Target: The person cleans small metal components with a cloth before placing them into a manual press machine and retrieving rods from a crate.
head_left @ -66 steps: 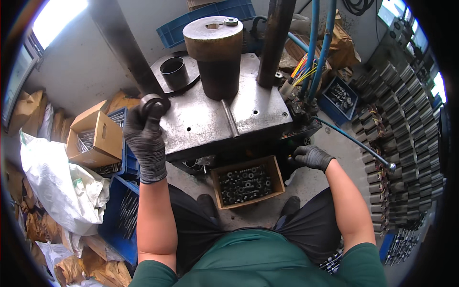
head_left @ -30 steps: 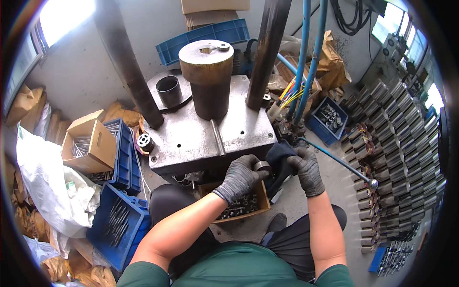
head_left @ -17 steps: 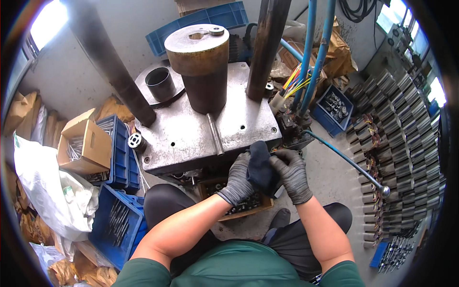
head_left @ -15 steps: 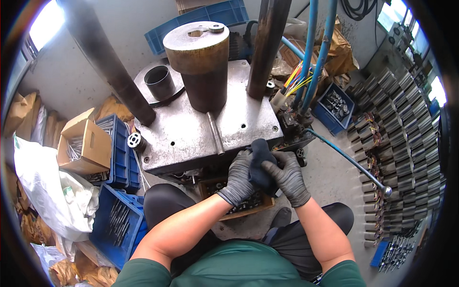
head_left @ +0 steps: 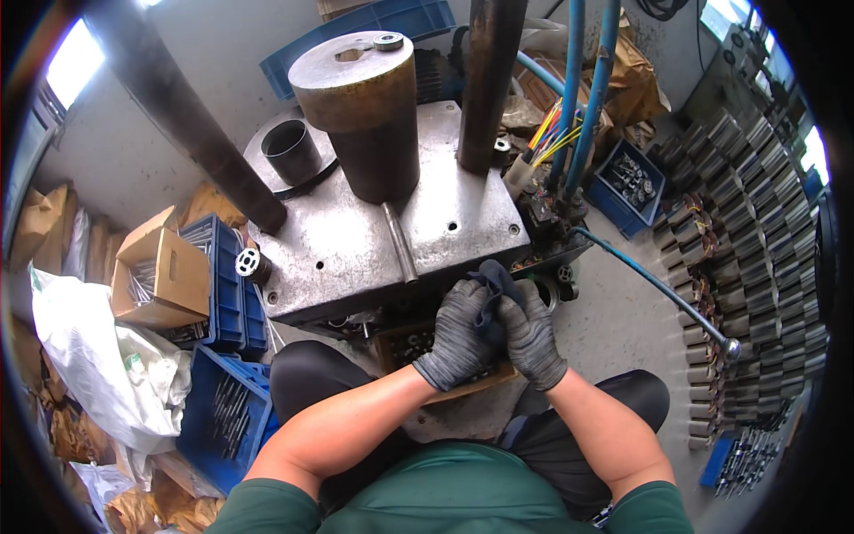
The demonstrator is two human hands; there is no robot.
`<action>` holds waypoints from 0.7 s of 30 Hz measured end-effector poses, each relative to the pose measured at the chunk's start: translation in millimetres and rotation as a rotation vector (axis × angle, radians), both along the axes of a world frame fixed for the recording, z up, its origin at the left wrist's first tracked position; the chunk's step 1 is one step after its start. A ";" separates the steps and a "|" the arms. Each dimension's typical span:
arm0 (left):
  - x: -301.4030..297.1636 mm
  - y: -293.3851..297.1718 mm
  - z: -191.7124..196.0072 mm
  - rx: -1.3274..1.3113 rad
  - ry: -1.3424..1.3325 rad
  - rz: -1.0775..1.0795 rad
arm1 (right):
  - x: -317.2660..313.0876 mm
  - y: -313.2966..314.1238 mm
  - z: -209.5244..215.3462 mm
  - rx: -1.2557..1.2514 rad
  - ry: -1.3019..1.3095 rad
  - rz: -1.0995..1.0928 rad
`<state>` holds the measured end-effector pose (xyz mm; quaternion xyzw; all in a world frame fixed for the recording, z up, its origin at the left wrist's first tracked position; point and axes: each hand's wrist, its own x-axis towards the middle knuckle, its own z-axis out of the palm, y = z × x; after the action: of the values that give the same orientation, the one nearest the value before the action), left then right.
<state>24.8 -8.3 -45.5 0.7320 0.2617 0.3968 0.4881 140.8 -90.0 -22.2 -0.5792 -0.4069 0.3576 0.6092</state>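
Observation:
Bunched between my two gloved hands is a dark navy cloth (head_left: pixel 495 289), held just in front of the machine's near edge. My left hand (head_left: pixel 458 331), in a grey knit glove, is closed on its left side. The fingers of my right hand (head_left: pixel 531 331), gloved the same way, grip the right side. Beside the right fingers a pale round metal rim (head_left: pixel 547 292) shows; whether I hold it, I cannot tell. Below the hands stands a box of small metal parts (head_left: pixel 400 351), partly covered by the left glove.
The steel machine table (head_left: pixel 374 254) carries a thick cylinder (head_left: pixel 369 133), a short rod (head_left: pixel 399 245) and a dark sleeve (head_left: pixel 291 151). Upright columns rise from it. Blue bins (head_left: pixel 205 400) and a carton (head_left: pixel 165 276) stand left; stacked metal cylinders (head_left: pixel 747 267) and a ball-ended lever (head_left: pixel 731 347) are right.
Both hands have turned and shifted slightly right. The cloth, stretched out before, is now more crumpled between them. My view has tilted a little.

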 end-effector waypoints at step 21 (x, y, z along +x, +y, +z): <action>-20.1 7.4 44.8 0.434 0.023 0.091 | -6.9 -3.7 45.8 -0.023 0.381 -0.056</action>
<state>4.7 -0.8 -0.7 0.8119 0.2087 0.4571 0.2973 133.9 -93.8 23.6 -0.5191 -0.2636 0.4484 0.6782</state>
